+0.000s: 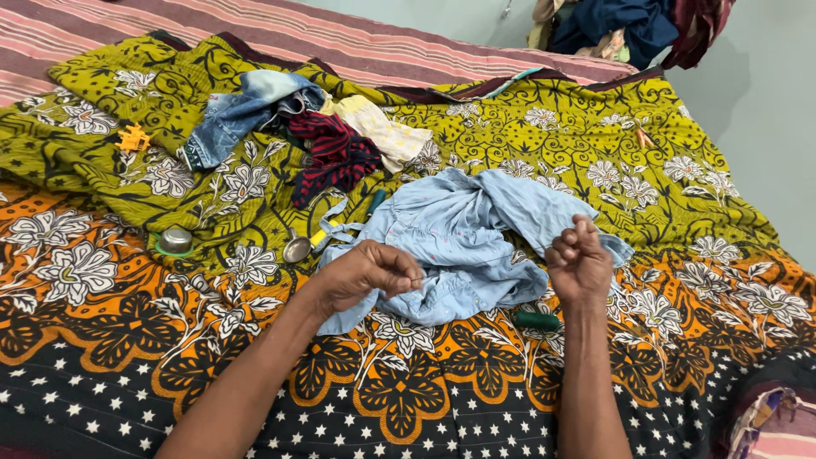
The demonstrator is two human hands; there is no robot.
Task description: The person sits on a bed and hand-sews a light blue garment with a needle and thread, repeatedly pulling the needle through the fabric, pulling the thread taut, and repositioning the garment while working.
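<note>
My left hand (367,274) pinches something too fine to see; my right hand (580,259) curls, fingertips pressed together, over the blue garment (463,246) mid-bed (102,340), seemingly tensioning thread; green spool (537,320) beside.

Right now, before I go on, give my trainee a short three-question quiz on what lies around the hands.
1. True or false: the light blue garment lies between the left hand and the right hand.
2. Which thing lies on the bedspread just below the right hand? A) the orange hair clip B) the green spool C) the round metal tin
3. Fill in: the folded jeans lie to the ____ of the red and dark striped cloth.

Key: 1 true; 2 B; 3 left.
</note>
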